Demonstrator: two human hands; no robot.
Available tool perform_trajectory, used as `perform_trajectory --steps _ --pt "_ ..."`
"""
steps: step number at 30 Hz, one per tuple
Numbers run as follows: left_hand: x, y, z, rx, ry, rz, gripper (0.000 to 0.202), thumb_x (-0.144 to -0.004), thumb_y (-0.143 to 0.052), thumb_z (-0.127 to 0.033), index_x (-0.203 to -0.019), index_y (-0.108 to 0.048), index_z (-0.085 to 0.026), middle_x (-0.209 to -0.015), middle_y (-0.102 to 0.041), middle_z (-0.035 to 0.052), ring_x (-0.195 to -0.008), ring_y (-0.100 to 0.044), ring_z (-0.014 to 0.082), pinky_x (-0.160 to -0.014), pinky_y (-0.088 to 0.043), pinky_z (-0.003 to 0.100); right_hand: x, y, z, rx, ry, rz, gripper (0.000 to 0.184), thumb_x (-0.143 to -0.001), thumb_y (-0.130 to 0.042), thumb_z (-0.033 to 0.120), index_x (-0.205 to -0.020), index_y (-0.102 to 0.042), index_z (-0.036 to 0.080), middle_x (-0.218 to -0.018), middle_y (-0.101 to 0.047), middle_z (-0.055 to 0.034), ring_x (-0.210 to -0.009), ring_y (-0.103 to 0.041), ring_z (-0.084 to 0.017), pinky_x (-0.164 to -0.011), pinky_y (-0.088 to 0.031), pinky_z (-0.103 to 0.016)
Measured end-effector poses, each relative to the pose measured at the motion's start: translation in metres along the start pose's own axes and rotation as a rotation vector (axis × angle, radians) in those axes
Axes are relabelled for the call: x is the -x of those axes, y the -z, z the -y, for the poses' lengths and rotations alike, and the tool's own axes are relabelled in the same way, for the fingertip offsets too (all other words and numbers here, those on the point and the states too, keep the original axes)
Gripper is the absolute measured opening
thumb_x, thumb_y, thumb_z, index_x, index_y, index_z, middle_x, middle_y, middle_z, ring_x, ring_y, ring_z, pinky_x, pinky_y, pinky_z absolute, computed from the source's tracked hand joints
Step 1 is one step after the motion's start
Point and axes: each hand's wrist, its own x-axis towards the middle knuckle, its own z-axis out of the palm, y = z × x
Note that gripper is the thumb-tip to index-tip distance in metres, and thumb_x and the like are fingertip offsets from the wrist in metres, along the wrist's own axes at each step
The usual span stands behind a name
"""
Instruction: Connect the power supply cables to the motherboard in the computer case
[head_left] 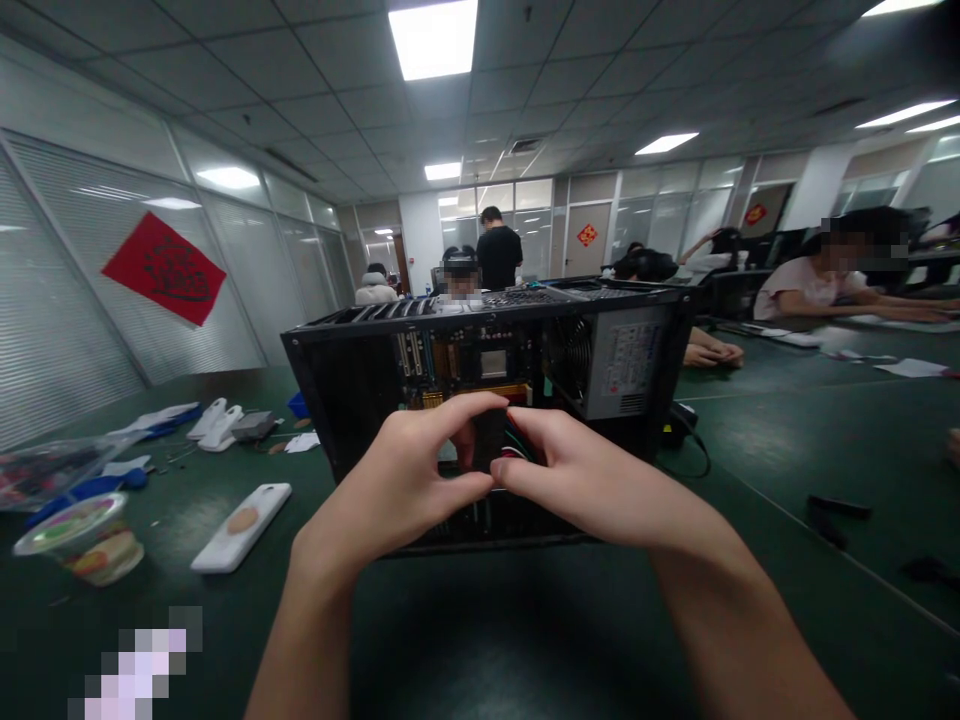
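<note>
In front of me an open black computer case lies on the green table, its inside facing me. A motherboard shows at the back of it, and a silver power supply sits at its upper right. My left hand curves around a dark part before the case opening, thumb below and index finger above. Against the other side of this part my right hand is closed. Thin coloured wires run beside its fingers. The part's exact kind is hidden by my hands.
On the left of the green table are a white phone, a plastic cup and a plastic bag. To the right lie a black cable and small dark pieces. Other people sit beyond the case.
</note>
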Motion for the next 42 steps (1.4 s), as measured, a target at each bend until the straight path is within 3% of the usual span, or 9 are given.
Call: perform_trajectory --steps 10,14,20,28,34,42 --pt "0.0 -0.002 0.004 -0.055 -0.031 0.0 0.051 -0.082 -0.075 -0.02 -0.131 -0.06 -0.024 -0.102 -0.072 0.0014 -0.082 -0.067 0.0138 -0.077 -0.052 0.022 -0.001 0.003 -0.001 0.119 -0.009 -0.003 0.016 -0.086 -0.054 0.019 -0.096 -0.067 0.016 -0.09 -0.069 -0.0009 -0.084 -0.062 -0.017 -0.072 -0.046 -0.026" --pt "-0.002 -0.004 0.003 -0.056 -0.035 -0.021 0.055 -0.083 -0.075 -0.021 -0.135 -0.058 -0.025 -0.1 -0.071 0.0006 -0.08 -0.066 0.0133 -0.075 -0.053 0.022 -0.001 0.004 -0.003 0.044 0.002 -0.019 0.013 -0.085 -0.054 0.018 -0.091 -0.066 0.016 -0.086 -0.067 -0.0002 -0.081 -0.06 -0.017 -0.072 -0.046 -0.027" --pt "-0.005 -0.01 0.0 -0.106 -0.071 -0.208 0.068 -0.084 -0.072 -0.022 -0.147 -0.045 -0.024 -0.092 -0.068 -0.0008 -0.08 -0.065 0.0136 -0.078 -0.055 0.025 -0.001 0.01 0.001 -0.108 0.103 -0.081 0.018 -0.083 -0.055 0.017 -0.095 -0.069 0.016 -0.088 -0.068 0.0002 -0.089 -0.06 -0.018 -0.081 -0.048 -0.028" --pt "-0.014 -0.027 -0.001 -0.365 -0.238 -0.376 0.029 -0.096 -0.057 -0.025 -0.124 -0.063 -0.021 -0.106 -0.068 0.0072 -0.099 -0.065 0.0184 -0.089 -0.054 0.03 -0.001 0.016 -0.009 -0.148 0.026 -0.254 0.02 -0.083 -0.066 0.035 -0.091 -0.071 0.018 -0.08 -0.068 -0.0009 -0.078 -0.062 -0.018 -0.07 -0.051 -0.029" --pt "-0.019 -0.049 0.015 -0.418 -0.215 -0.562 0.025 -0.098 -0.056 -0.031 -0.116 -0.067 -0.019 -0.109 -0.068 0.0102 -0.105 -0.064 0.0211 -0.092 -0.051 0.033 -0.011 0.013 -0.02 -0.224 0.066 -0.345 0.031 -0.078 -0.073 0.044 -0.09 -0.072 0.015 -0.085 -0.071 -0.003 -0.082 -0.064 -0.02 -0.071 -0.052 -0.03" --pt "-0.017 -0.053 0.02 -0.437 -0.22 -0.626 0.018 -0.096 -0.059 -0.028 -0.107 -0.071 -0.02 -0.104 -0.072 0.0081 -0.101 -0.067 0.0199 -0.092 -0.048 0.034 -0.014 0.014 -0.026 -0.178 0.094 -0.313 0.041 -0.084 -0.069 0.054 -0.097 -0.071 0.016 -0.092 -0.07 -0.0034 -0.089 -0.063 -0.02 -0.078 -0.052 -0.031"
